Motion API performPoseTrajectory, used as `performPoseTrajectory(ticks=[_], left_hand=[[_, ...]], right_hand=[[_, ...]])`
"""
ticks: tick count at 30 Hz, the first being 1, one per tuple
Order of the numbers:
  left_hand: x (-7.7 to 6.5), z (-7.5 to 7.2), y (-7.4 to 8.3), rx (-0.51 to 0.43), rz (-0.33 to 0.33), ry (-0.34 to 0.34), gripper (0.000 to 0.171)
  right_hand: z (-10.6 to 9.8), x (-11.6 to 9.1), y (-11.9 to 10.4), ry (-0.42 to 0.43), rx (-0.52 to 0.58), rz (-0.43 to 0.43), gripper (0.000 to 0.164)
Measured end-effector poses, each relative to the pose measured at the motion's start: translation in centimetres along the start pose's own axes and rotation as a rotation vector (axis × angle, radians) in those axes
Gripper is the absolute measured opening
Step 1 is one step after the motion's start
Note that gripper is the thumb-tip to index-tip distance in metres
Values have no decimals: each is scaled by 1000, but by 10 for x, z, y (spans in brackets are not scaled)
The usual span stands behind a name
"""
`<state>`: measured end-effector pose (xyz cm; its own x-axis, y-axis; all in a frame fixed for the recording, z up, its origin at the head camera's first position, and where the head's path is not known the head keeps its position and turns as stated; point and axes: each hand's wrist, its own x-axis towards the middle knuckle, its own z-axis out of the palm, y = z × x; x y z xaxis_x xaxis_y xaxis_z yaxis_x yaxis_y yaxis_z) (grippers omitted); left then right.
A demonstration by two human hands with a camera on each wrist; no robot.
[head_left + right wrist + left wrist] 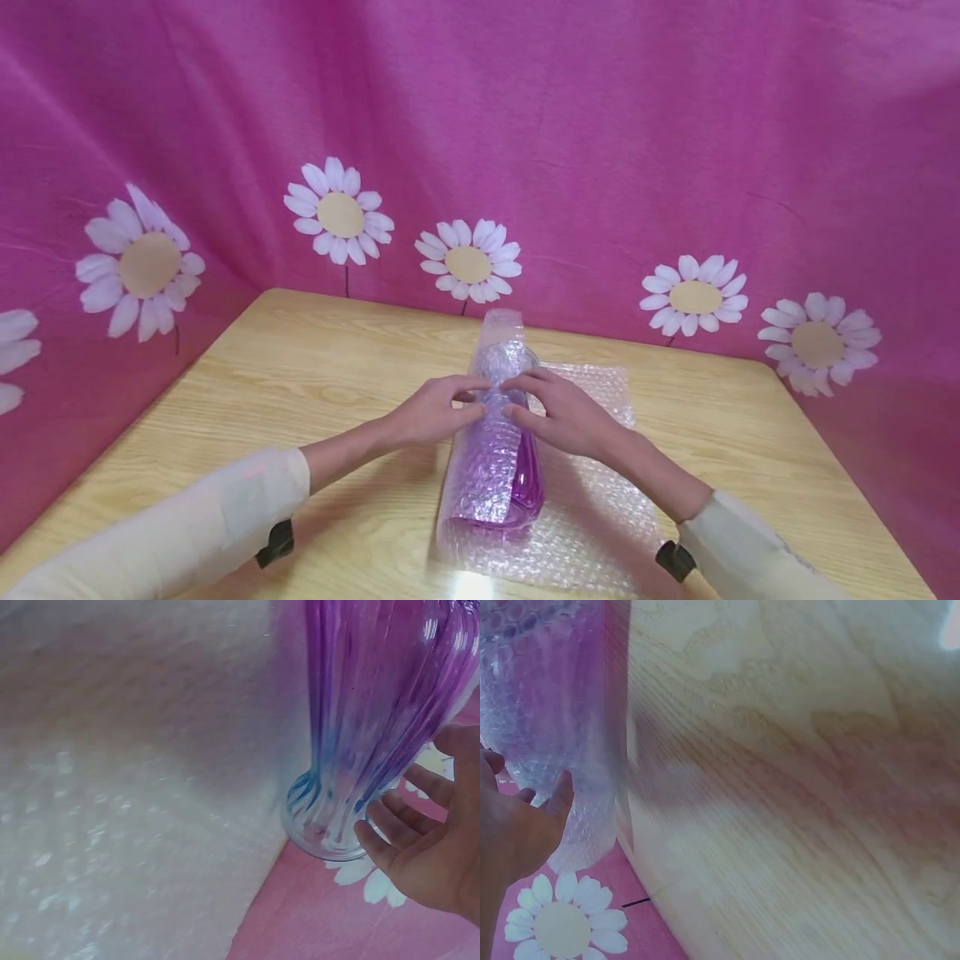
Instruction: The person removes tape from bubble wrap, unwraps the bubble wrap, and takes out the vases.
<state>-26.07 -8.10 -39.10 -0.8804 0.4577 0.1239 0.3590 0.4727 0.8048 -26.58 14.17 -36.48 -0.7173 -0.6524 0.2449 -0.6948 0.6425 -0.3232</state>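
Note:
A ribbed purple glass vase (529, 479) with a bluish foot lies on its side on bubble wrap (600, 508). One flap of the wrap (547, 727) is folded over the vase from the left, and part of the glass shows at its right edge. My left hand (431, 410) rests its fingertips on the flap, near the narrower end of the vase. From the right, my right hand (573, 417) touches the flap with thumb and fingers close to the left fingertips. In the right wrist view, its loosely bent fingers sit beside the vase's foot (322, 832).
The vase and wrap lie on a wood-grain table (337, 358). Behind and beside it hangs a magenta cloth (585, 167) printed with white daisies. More bubble wrap spreads flat to the right of the vase.

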Motion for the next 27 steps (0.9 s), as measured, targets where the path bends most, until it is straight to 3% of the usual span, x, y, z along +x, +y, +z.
performPoseTrajectory(ticks=[7, 12, 17, 27], left_hand=[[-2, -2, -3, -40, -60, -7, 44], [-6, -6, -5, -76, -80, -37, 57], [-12, -11, -8, -166, -95, -77, 68], [-20, -19, -18, -324, -101, -117, 70]], right_hand=[[0, 10, -6, -18, -38, -7, 33], [1, 19, -15, -28, -74, -15, 34], [5, 31, -26, -37, -120, 4, 35], [12, 46, -40, -64, -189, 67, 35]])
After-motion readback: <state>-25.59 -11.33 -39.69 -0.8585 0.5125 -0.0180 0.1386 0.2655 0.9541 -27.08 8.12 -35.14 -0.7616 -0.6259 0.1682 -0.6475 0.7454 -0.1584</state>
